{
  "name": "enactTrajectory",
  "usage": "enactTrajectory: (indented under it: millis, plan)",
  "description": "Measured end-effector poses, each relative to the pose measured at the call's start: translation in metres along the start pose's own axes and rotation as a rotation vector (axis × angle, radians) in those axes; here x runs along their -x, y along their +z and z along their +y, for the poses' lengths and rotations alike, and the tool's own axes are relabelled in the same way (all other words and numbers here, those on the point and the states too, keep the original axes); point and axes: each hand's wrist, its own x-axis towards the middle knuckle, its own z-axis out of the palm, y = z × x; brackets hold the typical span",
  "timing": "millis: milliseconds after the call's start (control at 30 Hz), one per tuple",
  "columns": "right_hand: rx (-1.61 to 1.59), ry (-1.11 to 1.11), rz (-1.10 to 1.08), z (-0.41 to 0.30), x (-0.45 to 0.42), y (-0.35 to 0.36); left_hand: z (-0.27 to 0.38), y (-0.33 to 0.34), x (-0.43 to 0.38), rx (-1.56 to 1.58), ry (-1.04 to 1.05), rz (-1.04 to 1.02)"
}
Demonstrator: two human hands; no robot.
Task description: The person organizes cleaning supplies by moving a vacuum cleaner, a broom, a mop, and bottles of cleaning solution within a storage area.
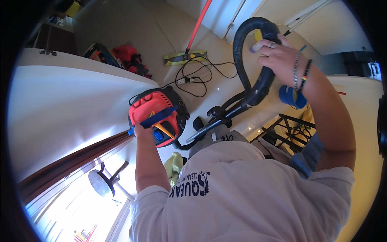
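My right hand [279,57] grips the curved handle of a black vacuum hose [239,57]. A small white and purple item [255,48] shows at its fingers; whether it is held too, I cannot tell. From the hose handle a metal vacuum tube [208,125] slants down towards my legs. My left hand [142,130] is closed on a blue and orange hand tool [160,116], whose exact kind is unclear. Beneath that tool stands a red and black canister vacuum cleaner [146,106], with a blue switch [158,135] on its top.
A black power cord with a white socket block [182,81] coils on the floor. Beyond lies a flat mop [186,58] with a red pole. A blue bucket [292,96] and black metal rack [290,130] are at right; a stool [102,183] stands left, a yellow-green cloth [174,166] near me.
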Motion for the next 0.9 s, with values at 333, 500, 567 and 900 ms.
enactTrajectory:
  millis: [333,500,567,900]
  plan:
    - [0.039,0.057,0.05,-0.021,-0.094,0.041,0.041,-0.016,-0.028,-0.008,0.028,-0.06]
    - [0.009,0.085,0.044,-0.036,-0.138,0.041,0.047,-0.02,-0.018,-0.089,0.055,-0.164]
    - [-0.009,0.047,0.072,-0.045,-0.15,0.032,0.049,-0.016,0.0,-0.193,0.16,-0.228]
    - [-0.261,-0.07,0.608,-0.104,-0.163,0.025,-0.091,0.11,0.121,-1.221,0.982,-0.617]
